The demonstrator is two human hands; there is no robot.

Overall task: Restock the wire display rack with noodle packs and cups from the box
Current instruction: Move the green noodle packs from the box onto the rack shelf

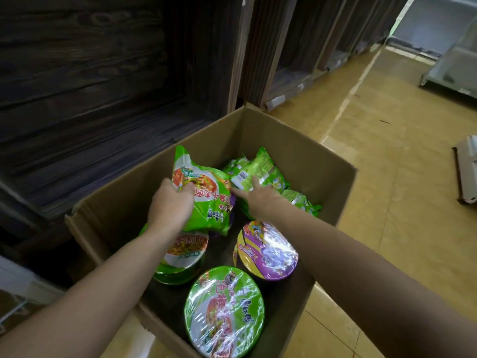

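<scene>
An open cardboard box (296,156) stands on the floor below me. My left hand (171,202) is shut on a green noodle pack (206,200), lifted slightly over the box's middle. My right hand (258,196) reaches in with fingers spread, its fingertips touching another green noodle pack (254,173) in the pile at the box's far corner. Nearer to me in the box lie a green noodle cup (224,311), a purple noodle cup (268,249) and a second green cup (180,257) partly under my left forearm. The wire rack shows only as thin white wires (10,313) at the far left edge.
Dark wooden shelving (103,73) fills the left and back, close behind the box. Yellow tiled floor (387,177) stretches to the right. A grey metal piece (467,166) lies at the right edge, and a pale fixture (454,68) stands further back.
</scene>
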